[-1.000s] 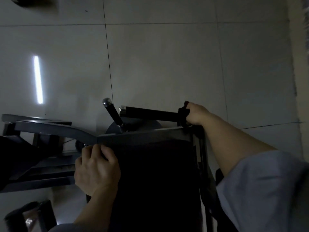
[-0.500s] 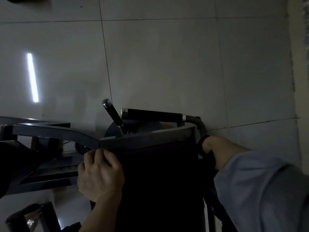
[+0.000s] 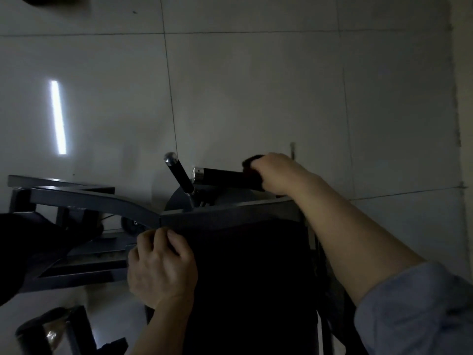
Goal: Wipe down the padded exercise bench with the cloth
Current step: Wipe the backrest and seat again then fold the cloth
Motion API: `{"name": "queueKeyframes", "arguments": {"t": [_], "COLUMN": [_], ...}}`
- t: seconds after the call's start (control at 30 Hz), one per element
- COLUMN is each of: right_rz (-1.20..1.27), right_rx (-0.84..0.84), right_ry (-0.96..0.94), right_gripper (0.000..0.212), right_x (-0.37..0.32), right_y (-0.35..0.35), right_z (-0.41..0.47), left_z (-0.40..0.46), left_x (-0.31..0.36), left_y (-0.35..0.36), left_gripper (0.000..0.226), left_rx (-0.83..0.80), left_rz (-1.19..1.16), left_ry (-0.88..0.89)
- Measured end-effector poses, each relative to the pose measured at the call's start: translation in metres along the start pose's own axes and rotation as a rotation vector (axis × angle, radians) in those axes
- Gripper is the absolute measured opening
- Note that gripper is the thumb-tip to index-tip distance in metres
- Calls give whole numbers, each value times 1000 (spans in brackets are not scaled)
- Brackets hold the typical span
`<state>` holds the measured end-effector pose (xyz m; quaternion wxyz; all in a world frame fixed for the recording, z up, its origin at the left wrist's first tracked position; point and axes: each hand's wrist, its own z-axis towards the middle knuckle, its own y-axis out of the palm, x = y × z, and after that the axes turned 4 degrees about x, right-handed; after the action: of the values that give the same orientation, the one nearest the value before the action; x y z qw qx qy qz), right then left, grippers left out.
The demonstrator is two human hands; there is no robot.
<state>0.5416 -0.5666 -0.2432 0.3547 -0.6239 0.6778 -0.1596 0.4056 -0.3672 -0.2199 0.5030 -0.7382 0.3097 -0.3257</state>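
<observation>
Dimly, the right hand seemingly presses a dark cloth around the handlebar; left hand grips the bench pad edge.

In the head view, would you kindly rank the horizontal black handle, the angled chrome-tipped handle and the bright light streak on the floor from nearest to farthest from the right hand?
From the right hand, which holds a dark cloth:
1. Horizontal black handle: gripped at its right end.
2. Angled chrome-tipped handle: just left of the first handle's chrome cap.
3. Light streak: far left, on the floor tiles.
</observation>
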Motion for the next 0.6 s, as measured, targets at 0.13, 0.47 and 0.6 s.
{"name": "queueKeyframes", "arguments": {"t": [0.13, 0.47, 0.6], "right_rz": [-47, -32, 37], "right_rx": [-27, 297, 165], "right_ry": [-198, -250, -181], "right_gripper": [22, 49, 69], "right_x": [-46, -54, -26], "right_y": [-3, 39, 46], "right_z": [18, 10, 7], "left_z": [1, -2, -1], "left_x": [-1, 1, 2], "left_y": [1, -1, -2], "left_gripper": [46, 56, 51], "left_rx": [-14, 17, -9], "left_rz": [14, 30, 39], "left_ry": [-12, -15, -34]}}
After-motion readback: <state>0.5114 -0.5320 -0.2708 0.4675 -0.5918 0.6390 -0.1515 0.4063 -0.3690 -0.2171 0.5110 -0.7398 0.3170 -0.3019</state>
